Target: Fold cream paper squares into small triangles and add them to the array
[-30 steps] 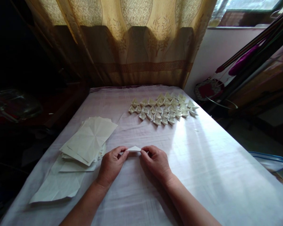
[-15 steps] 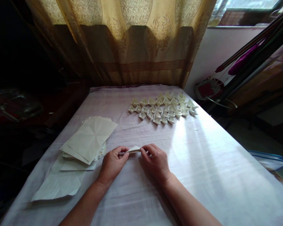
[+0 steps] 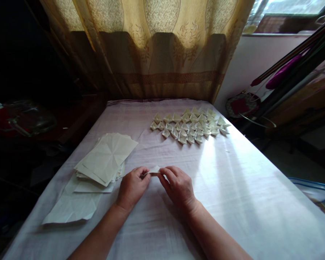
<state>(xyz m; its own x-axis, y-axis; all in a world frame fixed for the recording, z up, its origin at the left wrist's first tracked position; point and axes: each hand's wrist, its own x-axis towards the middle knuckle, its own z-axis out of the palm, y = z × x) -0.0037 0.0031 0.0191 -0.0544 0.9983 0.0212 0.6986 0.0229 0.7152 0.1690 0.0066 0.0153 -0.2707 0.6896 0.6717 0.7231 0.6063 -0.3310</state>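
A small folded piece of paper [image 3: 154, 170] is stretched between my two hands, just above the cloth-covered table [image 3: 154, 231]. My left hand [image 3: 132, 186] pinches its left end between thumb and fingers. At the other end, the fingers of my right hand [image 3: 178, 186] are closed on the right corner, with the thumb below. A pointed tip of the paper sticks up between the hands; its ends are hidden by my fingers. Left of my left hand lies a stack of creased paper sheets [image 3: 108, 155]. Beyond my hands stand several folded paper boats [image 3: 182, 135] in rows.
A larger pale sheet [image 3: 70, 207] lies partly under the stack. A patterned curtain [image 3: 162, 57] hangs behind the table's far edge. To the right are leaning poles [image 3: 284, 59], a round patterned bag [image 3: 241, 104] and a blue-rimmed clear container [image 3: 314, 189].
The right fingers have shifted slightly left over the paper, and its lower edge shows more. The view has moved a little, so the surroundings appear shifted to the right.
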